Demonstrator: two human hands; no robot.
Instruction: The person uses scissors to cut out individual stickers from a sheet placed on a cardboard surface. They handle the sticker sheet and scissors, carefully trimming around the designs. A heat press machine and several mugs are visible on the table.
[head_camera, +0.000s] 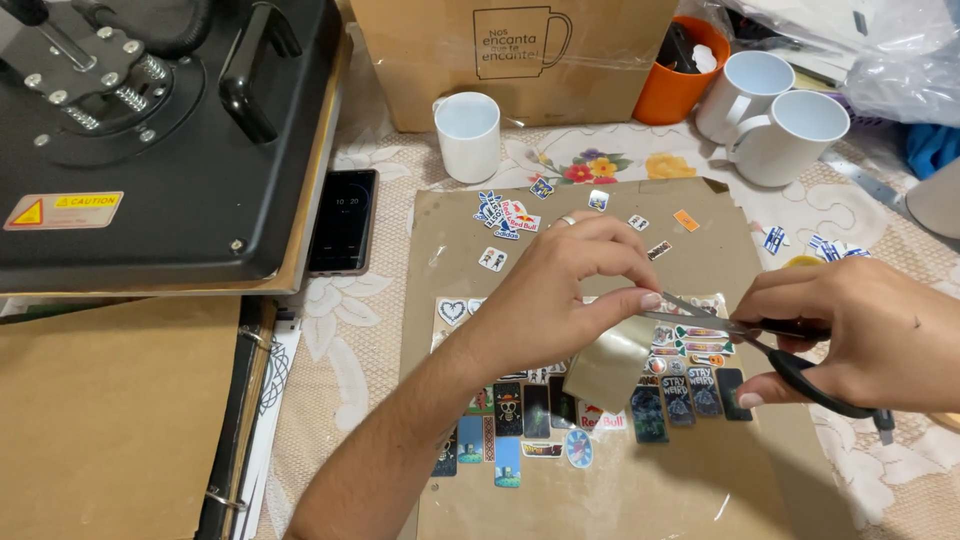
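My left hand (565, 290) pinches the top edge of a strip of translucent tape (610, 365) that hangs down over the brown cardboard sheet (560, 490). My right hand (865, 335) grips black-handled scissors (780, 350), whose blades point left and meet the strip just under my left fingertips. Several small cut-out stickers (508, 215) lie on the cardboard, in rows beneath both hands and scattered near its far edge.
A black heat press (160, 130) fills the upper left, a phone (343, 220) beside it. White mugs (468, 135) (795, 135), an orange cup (680, 75) and a cardboard box (510, 60) stand at the back. A ring binder (235, 420) lies at left.
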